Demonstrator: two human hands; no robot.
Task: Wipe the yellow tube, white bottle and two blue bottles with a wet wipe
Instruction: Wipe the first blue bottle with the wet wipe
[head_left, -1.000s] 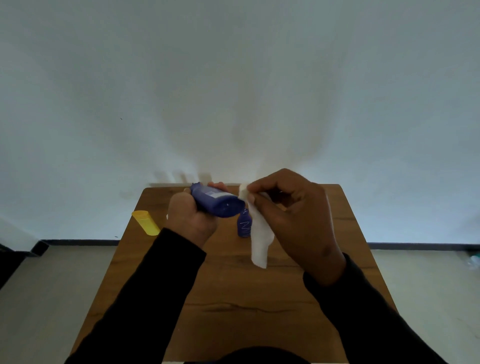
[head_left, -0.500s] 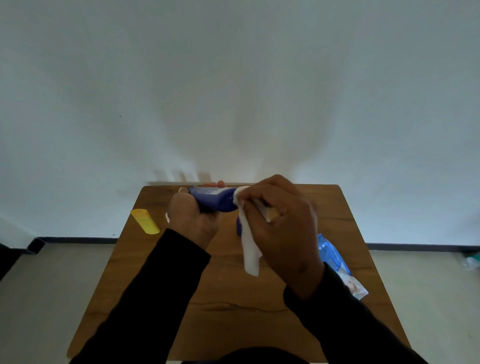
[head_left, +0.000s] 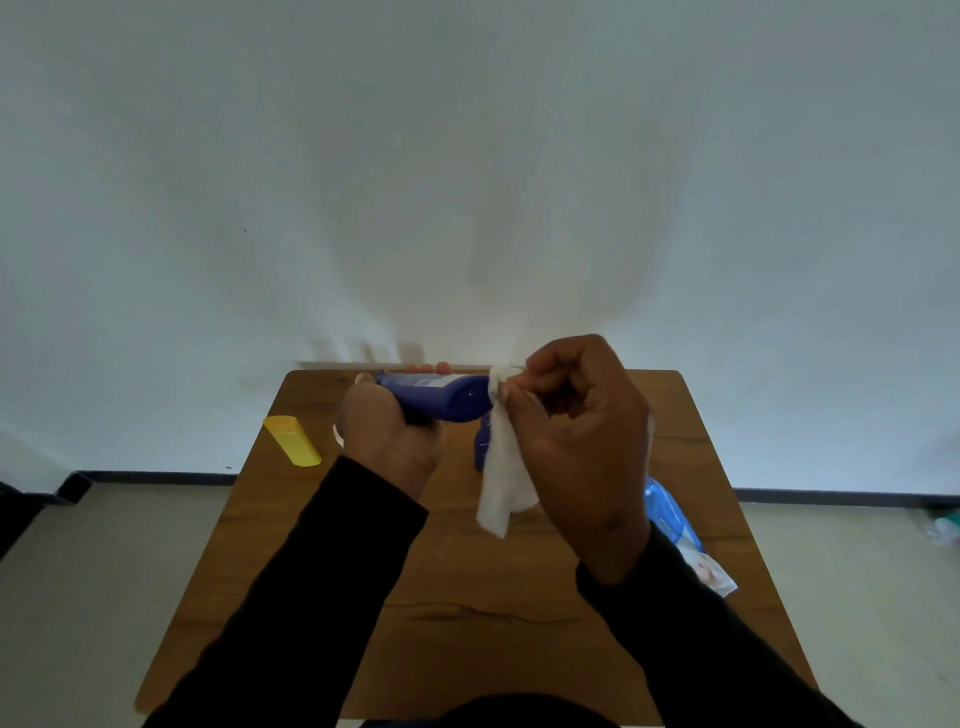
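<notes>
At centre frame, above a wooden table (head_left: 467, 597), the left hand (head_left: 387, 441) grips a blue bottle (head_left: 436, 397) lying sideways. The right hand (head_left: 576, 436) pinches a white wet wipe (head_left: 501, 467) against the bottle's right end. A yellow tube (head_left: 292, 440) lies at the table's left edge.

The place reads as a plain, sparsely furnished room, possibly in a home, though nothing settles which kind. A small wood-grain surface (head_left: 467, 597) stands pushed against a bare white wall (head_left: 467, 156) at 12 o'clock. A dark skirting board (head_left: 156, 477) runs along the wall's foot, above a pale, smooth floor (head_left: 104, 571) seen at 9 and 3 o'clock.
</notes>
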